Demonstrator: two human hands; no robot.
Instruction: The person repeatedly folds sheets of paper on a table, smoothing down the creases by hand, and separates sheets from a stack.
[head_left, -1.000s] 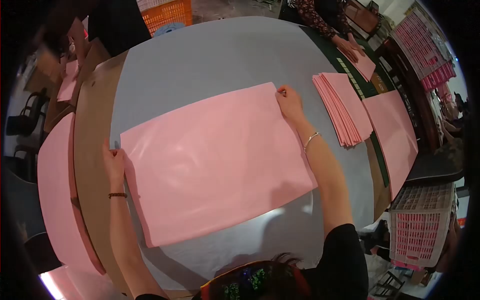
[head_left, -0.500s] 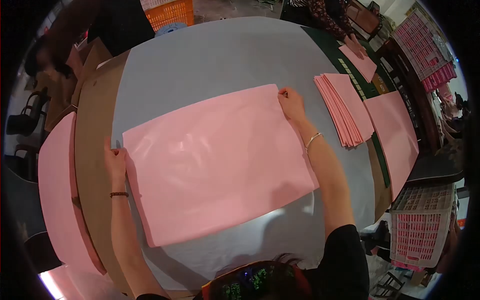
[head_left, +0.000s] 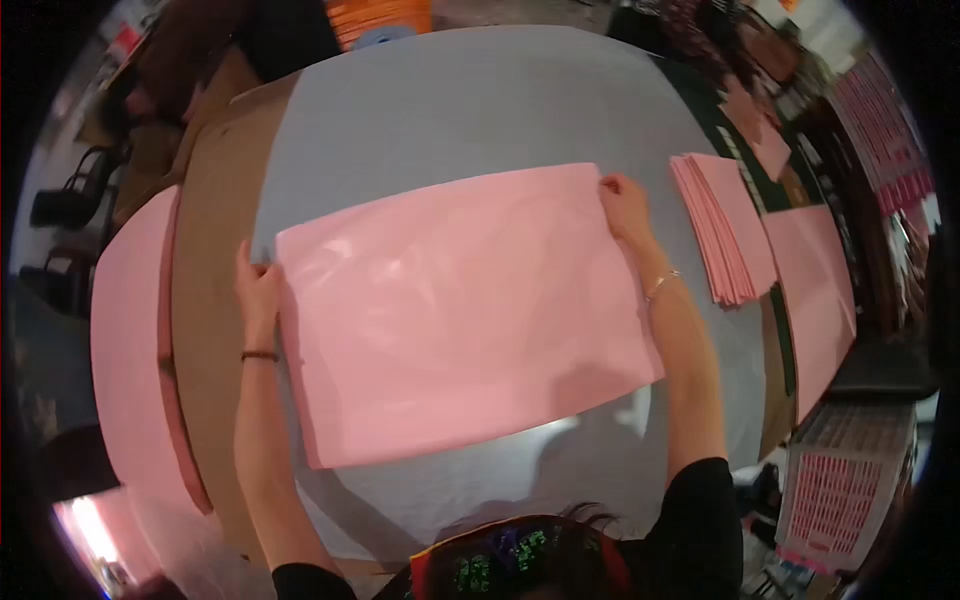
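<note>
A large glossy pink sheet (head_left: 460,310) lies across the middle of the grey table covering, slightly tilted in view. My left hand (head_left: 258,292) grips its left edge near the upper corner, thumb at the margin and index finger pointing away from me. At the upper right corner, my right hand (head_left: 625,208) pinches the sheet between curled fingers. The tips of both hands are partly hidden. My arms run along the sheet's two sides, and their shadows fall on the near part of the grey covering (head_left: 430,140).
A fanned stack of folded pink sheets (head_left: 725,230) lies to the right, beside a flat pink pile (head_left: 815,300). Another pink stack (head_left: 135,350) stands at the left. Across the table, a co-worker's hand (head_left: 745,105) is on a pink piece. A plastic crate (head_left: 845,490) stands lower right.
The whole view has turned slightly, shifting everything rightward in the picture. Both hands keep their places on the pink sheet, which looks unmoved on the table.
</note>
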